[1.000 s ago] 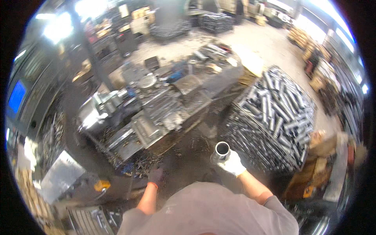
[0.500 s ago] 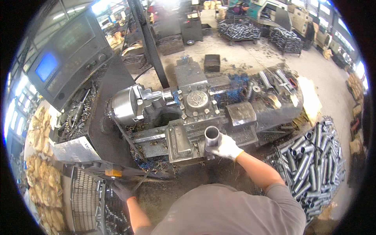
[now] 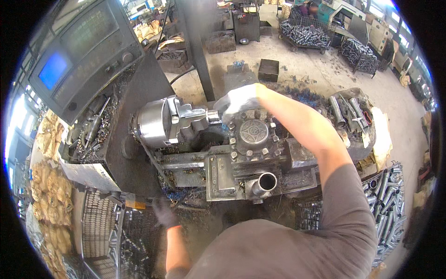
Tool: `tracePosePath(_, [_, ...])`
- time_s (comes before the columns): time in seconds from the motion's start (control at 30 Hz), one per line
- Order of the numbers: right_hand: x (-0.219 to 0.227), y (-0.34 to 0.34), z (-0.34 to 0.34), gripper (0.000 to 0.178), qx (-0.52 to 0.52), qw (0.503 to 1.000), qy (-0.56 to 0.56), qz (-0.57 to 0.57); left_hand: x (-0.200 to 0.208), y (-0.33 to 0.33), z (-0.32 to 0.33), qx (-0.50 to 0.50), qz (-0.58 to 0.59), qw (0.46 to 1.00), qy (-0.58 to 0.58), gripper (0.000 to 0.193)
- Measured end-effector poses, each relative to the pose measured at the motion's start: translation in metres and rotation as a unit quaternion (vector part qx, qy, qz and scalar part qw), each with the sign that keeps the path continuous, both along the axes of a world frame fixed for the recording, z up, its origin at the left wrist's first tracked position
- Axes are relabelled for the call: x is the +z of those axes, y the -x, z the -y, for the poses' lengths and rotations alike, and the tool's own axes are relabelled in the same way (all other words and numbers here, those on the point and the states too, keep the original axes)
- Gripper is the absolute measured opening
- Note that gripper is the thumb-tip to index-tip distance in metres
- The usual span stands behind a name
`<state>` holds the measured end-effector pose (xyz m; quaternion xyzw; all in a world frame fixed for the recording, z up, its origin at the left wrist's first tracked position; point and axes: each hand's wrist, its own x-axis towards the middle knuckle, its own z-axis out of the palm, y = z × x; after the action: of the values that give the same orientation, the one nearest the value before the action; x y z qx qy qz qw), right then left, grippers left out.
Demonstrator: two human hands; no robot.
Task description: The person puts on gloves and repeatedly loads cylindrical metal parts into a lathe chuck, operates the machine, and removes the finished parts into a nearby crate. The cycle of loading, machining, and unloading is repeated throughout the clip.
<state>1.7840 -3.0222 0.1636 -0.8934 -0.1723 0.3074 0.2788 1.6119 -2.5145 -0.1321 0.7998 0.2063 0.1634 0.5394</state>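
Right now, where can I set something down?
Pale concrete floor, right of the flat cream sheet, looks bare. Crowded: the dark metal lathe's right end, under silver tubes, and around the white-gloved right hand near the round silver chuck.

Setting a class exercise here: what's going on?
A person is at a lathe. The white-gloved right hand is at the end of a short metal piece by the chuck; whether it grips is unclear. The dark-gloved left hand, blurred, is near an orange block. A metal tube sits open end up on the lathe's near side.
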Motion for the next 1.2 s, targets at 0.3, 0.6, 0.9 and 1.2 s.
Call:
tracePosePath(0.3, [-0.073,-0.069,0.066,0.045,-0.020,0.961,-0.275,0.008,0.157,-0.187,0.132,-0.138,0.275,0.736,-0.604,0.108])
tracePosePath(0.6, [-0.073,-0.091,0.065,0.051,-0.100,0.972,0.066,0.205,0.258,-0.245,0.149,-0.311,0.120,0.670,-0.663,0.096])
tracePosePath(0.9, [-0.100,-0.128,-0.025,0.044,0.009,0.947,0.109,-0.302,0.221,-0.243,0.140,-0.204,0.312,0.754,-0.540,0.079])
tracePosePath(1.2, [-0.051,-0.081,-0.013,0.069,0.113,0.932,0.334,0.086,0.219,-0.256,0.135,-0.216,0.257,0.774,-0.537,0.079])
